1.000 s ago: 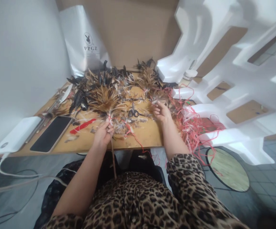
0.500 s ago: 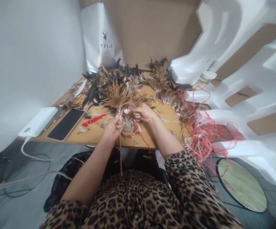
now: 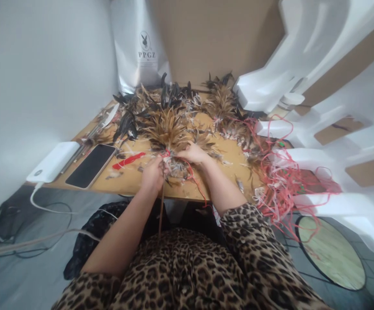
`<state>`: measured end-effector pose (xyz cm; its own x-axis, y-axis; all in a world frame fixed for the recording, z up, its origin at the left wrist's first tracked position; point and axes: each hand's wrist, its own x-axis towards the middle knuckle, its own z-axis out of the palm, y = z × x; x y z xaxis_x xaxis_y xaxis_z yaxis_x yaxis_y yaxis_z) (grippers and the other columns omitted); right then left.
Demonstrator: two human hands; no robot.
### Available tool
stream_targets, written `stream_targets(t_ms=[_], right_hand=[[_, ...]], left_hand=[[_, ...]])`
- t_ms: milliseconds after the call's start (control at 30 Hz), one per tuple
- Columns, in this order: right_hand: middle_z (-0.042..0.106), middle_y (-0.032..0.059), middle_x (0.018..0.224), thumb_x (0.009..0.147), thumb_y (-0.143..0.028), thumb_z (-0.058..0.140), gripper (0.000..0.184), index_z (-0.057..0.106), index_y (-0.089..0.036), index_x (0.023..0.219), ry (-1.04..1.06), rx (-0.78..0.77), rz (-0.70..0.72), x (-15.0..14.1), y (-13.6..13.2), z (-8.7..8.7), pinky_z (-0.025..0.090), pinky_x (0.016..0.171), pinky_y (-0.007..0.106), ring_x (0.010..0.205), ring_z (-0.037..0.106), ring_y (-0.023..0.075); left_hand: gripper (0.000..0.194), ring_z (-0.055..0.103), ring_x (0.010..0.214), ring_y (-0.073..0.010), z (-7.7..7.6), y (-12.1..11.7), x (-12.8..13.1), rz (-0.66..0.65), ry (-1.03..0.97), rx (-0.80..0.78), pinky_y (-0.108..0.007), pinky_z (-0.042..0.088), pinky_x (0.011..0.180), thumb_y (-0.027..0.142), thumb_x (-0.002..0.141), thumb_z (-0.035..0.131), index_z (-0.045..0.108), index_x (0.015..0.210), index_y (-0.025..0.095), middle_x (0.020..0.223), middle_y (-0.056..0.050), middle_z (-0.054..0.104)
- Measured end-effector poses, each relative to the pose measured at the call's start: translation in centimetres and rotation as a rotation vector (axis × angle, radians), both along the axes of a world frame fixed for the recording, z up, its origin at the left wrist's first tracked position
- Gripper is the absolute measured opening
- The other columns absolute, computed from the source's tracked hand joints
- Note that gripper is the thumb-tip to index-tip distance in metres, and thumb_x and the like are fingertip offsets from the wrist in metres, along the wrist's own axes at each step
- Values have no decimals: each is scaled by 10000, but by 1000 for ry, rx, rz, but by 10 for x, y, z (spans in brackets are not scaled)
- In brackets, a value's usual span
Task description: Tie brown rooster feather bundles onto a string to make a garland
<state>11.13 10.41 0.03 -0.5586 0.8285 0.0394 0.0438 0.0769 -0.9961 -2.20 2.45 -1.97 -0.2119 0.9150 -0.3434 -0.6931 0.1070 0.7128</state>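
My left hand (image 3: 154,172) is closed around the thin brown stick (image 3: 161,206) of a feather duster, just below its binding. Brown feathers (image 3: 166,127) fan out above that hand, tied at their pale bases with red string. My right hand (image 3: 191,153) has its fingertips pinched at the right side of the binding, against the feather bases; exactly what lies between them is partly hidden. Red string (image 3: 193,175) runs from the binding under the right hand and over the table's front edge. Loose feathers and fluff (image 3: 178,170) lie beneath both hands.
Heaps of brown and black feathers (image 3: 221,101) cover the back of the table. A phone (image 3: 91,165), a white power bank (image 3: 54,161) and a red strip (image 3: 128,160) lie on the left. Tangled red string (image 3: 280,185) hangs at the right beside white foam (image 3: 338,206).
My right hand has moved slightly left, bringing its small tuft of feathers against the duster's binding. My left hand still grips the stick. The camera view has shifted a little.
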Motion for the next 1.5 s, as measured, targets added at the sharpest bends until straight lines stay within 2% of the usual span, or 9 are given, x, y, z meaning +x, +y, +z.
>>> stream_targets(t_ms=[133, 267, 400, 533, 733, 900, 1000, 1133, 1500], right_hand=[[546, -42, 570, 529, -157, 619, 144, 559, -119, 654, -20, 21, 5, 4, -1, 2, 395, 563, 198, 566, 466, 75], [436, -71, 461, 592, -229, 620, 172, 476, -147, 545, -45, -3, -23, 0, 1, -10, 278, 455, 180, 450, 353, 42], [422, -79, 447, 587, -302, 686, 243, 499, -149, 563, 19, -26, -134, -5, -1, -18, 234, 423, 175, 418, 324, 32], [479, -73, 454, 617, -374, 722, 285, 558, -157, 701, 26, -170, -42, -4, -11, -11, 234, 383, 176, 375, 341, 44], [527, -42, 520, 586, -390, 776, 339, 552, -139, 627, 145, -133, -134, -11, -18, -9, 366, 477, 191, 478, 458, 67], [629, 2, 656, 583, -395, 784, 330, 631, -131, 707, 241, -59, -119, -13, -18, -13, 453, 620, 244, 621, 560, 119], [649, 17, 689, 603, -395, 775, 315, 635, -137, 718, 214, 8, -117, -11, -18, -13, 469, 648, 254, 667, 579, 137], [669, 26, 747, 645, -386, 744, 292, 652, -138, 769, 197, 58, -85, -9, -17, -13, 478, 674, 258, 709, 588, 144], [635, 2, 656, 599, -380, 767, 316, 644, -117, 726, 171, -36, -66, -7, -18, -10, 436, 591, 230, 599, 543, 110]], left_hand=[[293, 468, 443, -69, -6, -2, 4, 9, 128, 132, -155, 333, 401, 338, 810, 628, 574, 635, 109, 506, -8, 511], [262, 403, 411, -40, -10, -2, 8, 14, 272, 187, -151, 299, 401, 308, 743, 699, 604, 609, 105, 496, 7, 505], [212, 361, 411, -29, -9, 0, 9, 45, 253, 191, -148, 271, 403, 260, 728, 701, 602, 612, 112, 490, 25, 477], [163, 360, 423, -31, -8, 2, 6, 84, 223, 179, -155, 277, 418, 229, 711, 708, 613, 652, 111, 493, 39, 455], [128, 374, 433, -45, -8, 0, 6, 75, 294, 168, -171, 292, 439, 236, 723, 685, 668, 762, 115, 490, 39, 472], [263, 405, 439, -62, -7, -4, 7, 86, 356, 169, -185, 310, 441, 340, 777, 650, 597, 628, 130, 489, 23, 475], [344, 411, 459, -63, -8, -7, 8, 49, 419, 197, -188, 317, 453, 395, 786, 643, 567, 581, 129, 512, 11, 487], [275, 394, 466, -58, -9, -9, 8, 59, 416, 209, -183, 313, 457, 366, 745, 692, 610, 641, 126, 530, 19, 495], [197, 378, 441, -51, -8, -10, 8, 49, 410, 242, -171, 306, 438, 317, 739, 692, 652, 725, 125, 508, 35, 470]])
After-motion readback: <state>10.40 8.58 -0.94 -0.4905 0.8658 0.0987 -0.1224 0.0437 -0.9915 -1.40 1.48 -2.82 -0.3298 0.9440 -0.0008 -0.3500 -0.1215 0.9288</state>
